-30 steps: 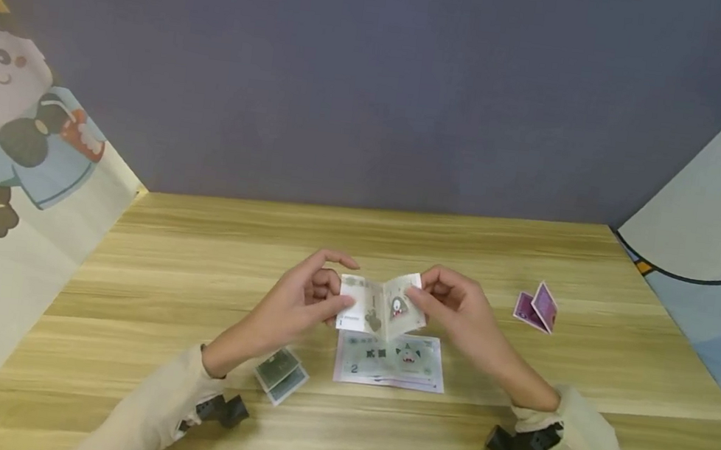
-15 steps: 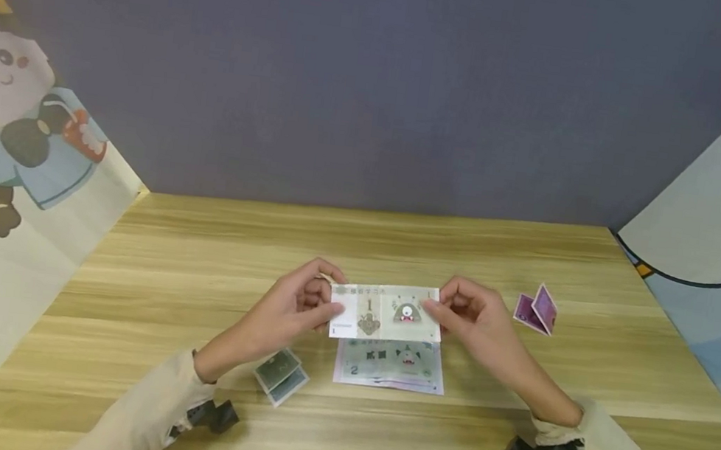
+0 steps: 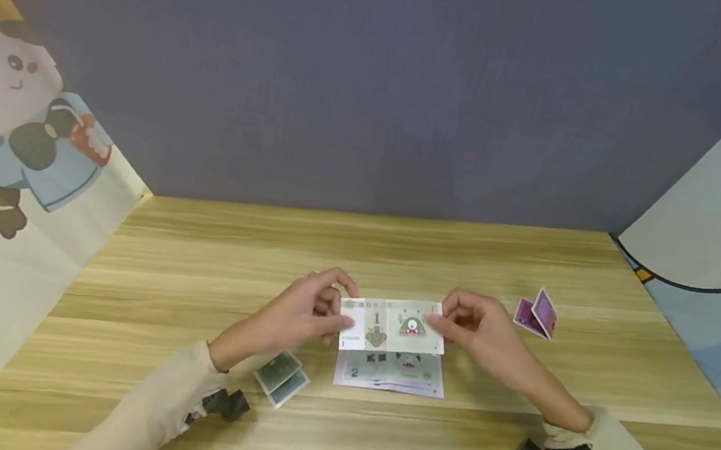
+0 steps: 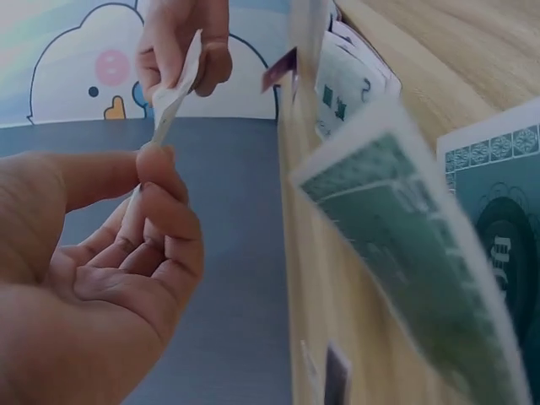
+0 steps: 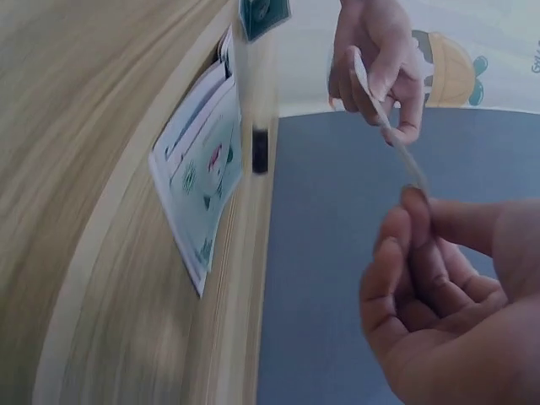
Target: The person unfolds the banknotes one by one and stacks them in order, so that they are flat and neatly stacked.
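Observation:
A pale play banknote marked 1 (image 3: 393, 327) is stretched flat between both hands in the head view. My left hand (image 3: 301, 312) pinches its left edge between thumb and fingers, and my right hand (image 3: 487, 335) pinches its right edge. Both wrist views show the note (image 4: 175, 97) (image 5: 392, 139) nearly edge-on, held by thumb and index finger of each hand. Below it on the table lies a small stack of flat notes, a green 2 note (image 3: 390, 374) on top; the held note hides the stack's upper part.
A folded dark green note (image 3: 281, 378) lies left of the stack, near my left wrist. Right of my right hand, a folded purple note (image 3: 536, 314) stands partly open. A grey panel (image 3: 389, 94) rises behind the wooden table (image 3: 199, 236), with cartoon-printed panels at both sides.
The note, creased and partly folded a second ago, is now spread out flat. My right hand has moved outward to the right, and both hands are slightly lower in the view.

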`<state>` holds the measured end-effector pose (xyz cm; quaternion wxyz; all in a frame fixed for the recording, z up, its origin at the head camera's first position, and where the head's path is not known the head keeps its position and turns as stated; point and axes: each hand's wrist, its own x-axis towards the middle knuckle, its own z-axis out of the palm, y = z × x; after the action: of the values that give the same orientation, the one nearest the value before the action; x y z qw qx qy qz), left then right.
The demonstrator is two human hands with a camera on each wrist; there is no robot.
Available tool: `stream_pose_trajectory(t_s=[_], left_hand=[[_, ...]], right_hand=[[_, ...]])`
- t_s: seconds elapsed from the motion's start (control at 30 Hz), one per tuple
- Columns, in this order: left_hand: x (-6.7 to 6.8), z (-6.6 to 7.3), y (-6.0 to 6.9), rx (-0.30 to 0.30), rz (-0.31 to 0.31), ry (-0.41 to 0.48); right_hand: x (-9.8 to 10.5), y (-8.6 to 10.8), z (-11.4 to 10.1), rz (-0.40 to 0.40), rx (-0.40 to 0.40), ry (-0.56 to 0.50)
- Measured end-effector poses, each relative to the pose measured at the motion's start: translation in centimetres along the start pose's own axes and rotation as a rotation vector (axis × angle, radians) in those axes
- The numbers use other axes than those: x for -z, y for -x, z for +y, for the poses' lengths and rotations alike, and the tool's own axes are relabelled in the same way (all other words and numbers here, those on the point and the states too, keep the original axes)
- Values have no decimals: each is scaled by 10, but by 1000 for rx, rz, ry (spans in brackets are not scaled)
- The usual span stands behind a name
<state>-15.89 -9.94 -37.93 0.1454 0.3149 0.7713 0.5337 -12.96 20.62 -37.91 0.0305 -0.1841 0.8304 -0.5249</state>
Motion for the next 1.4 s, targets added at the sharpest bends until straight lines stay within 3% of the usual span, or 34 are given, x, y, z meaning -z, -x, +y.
stream_pose_trajectory(t_s=[0.13,0.27,0.4,0.83,1.2,1.4], left_hand=[[-4,-11,-3,71,-76,1],[-12,-22,-5,152,-150,-8],[-19,-30,-6,172,-184,-21],[-27,-34,-4,181,-180,-89],[-31,-32,-5,189,-157,-157],[-33,-33,-5,164,-148,-209]], right_hand=[[-3,-1,11,-69,-49,84],[-6,-1,23,-175,-47,152],[-10,-1,31,-223,-22,203],[-15,2,37,-209,37,370],[-17,2,34,-202,15,478],[-19,4,32,-203,-40,487]])
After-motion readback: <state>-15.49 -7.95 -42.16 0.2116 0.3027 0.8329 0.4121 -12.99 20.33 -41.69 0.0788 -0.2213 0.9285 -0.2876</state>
